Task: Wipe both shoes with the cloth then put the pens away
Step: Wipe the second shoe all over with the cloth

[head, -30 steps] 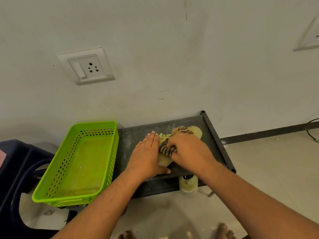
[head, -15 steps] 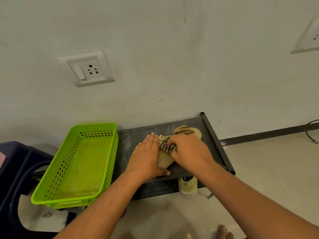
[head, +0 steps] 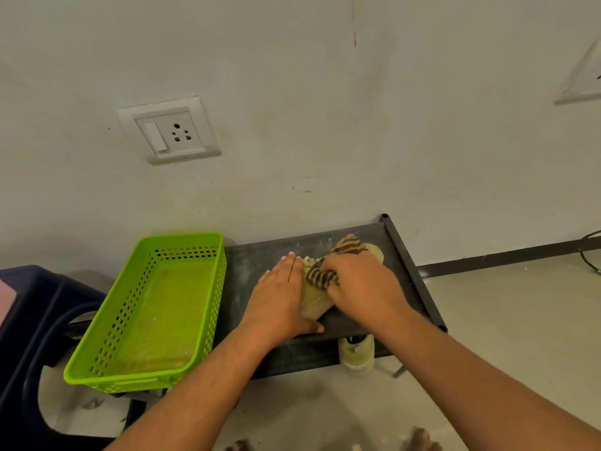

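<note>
A pale yellow shoe (head: 313, 302) lies on the black tray table (head: 257, 271), mostly covered by my hands. My right hand (head: 361, 284) grips a brown-and-cream striped cloth (head: 320, 277) and presses it onto the shoe; more of the cloth shows beyond my knuckles. My left hand (head: 279, 297) rests flat against the shoe's left side with straight fingers and the thumb on the table. A second shoe is not in view. A pale cup (head: 356, 353) with dark items inside stands below the table's front edge.
A lime green perforated basket (head: 214, 307) sits left of the table, with nothing in it. A dark blue plastic chair (head: 29, 327) is at far left. The wall with a socket (head: 169, 130) is right behind. My toes show on the floor at the bottom.
My right hand has shifted the cloth slightly on the shoe. My left hand stays put. The view has tilted a little.
</note>
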